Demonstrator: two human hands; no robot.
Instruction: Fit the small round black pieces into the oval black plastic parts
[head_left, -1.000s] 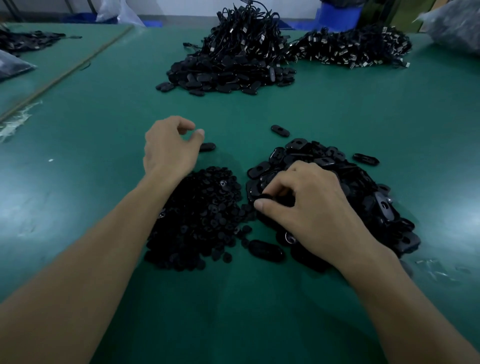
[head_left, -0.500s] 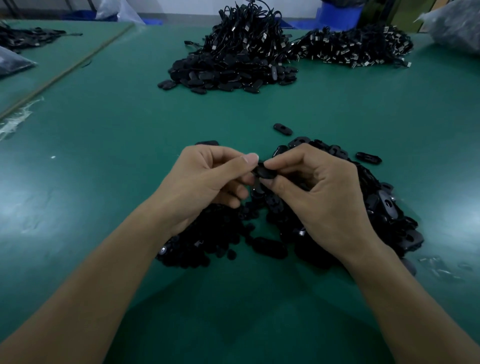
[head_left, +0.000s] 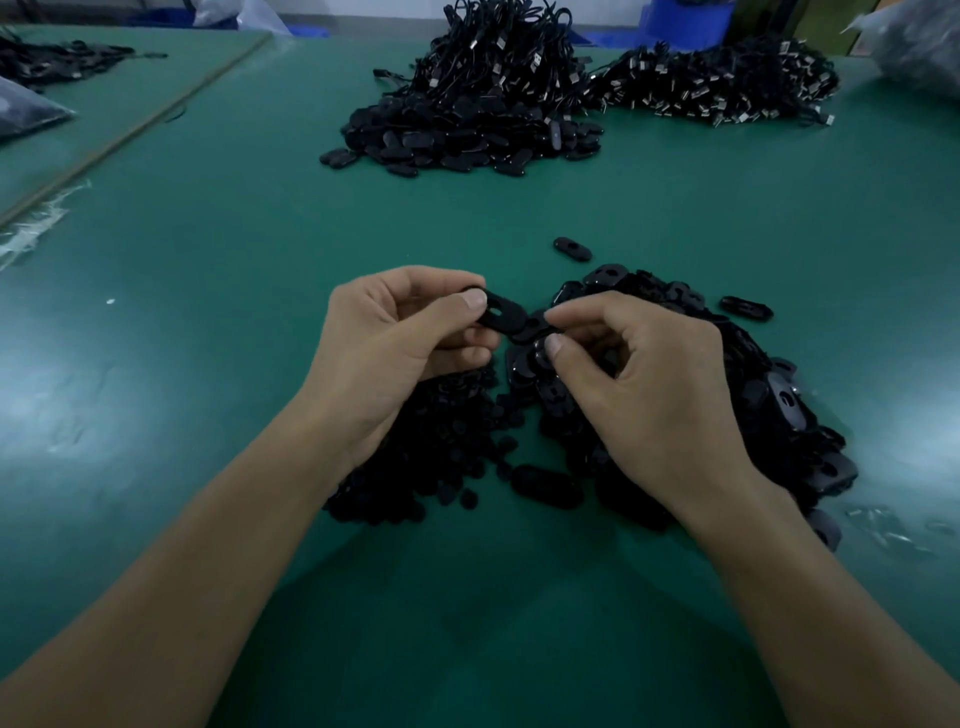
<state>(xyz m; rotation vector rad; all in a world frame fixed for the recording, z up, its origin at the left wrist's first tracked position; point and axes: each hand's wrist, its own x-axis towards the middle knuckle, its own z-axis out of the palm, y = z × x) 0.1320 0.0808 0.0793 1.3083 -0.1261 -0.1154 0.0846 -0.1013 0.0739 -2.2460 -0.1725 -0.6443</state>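
Observation:
My left hand pinches one end of a black oval plastic part between thumb and fingers. At the part's other end, my right hand pinches with thumb and forefinger; whether a small round piece sits under those fingertips is hidden. Both hands hover above two heaps on the green table. The heap of small round black pieces lies under my left wrist. The heap of oval black parts spreads under and to the right of my right hand.
A loose oval part lies beyond the hands, another to the right, one more near my right wrist. A big pile of black parts with cords and a pile of connectors sit far back.
A second ago my left hand was out to the left and my right dug in the oval heap. Both have come together, and the oval part now shows between the fingertips.

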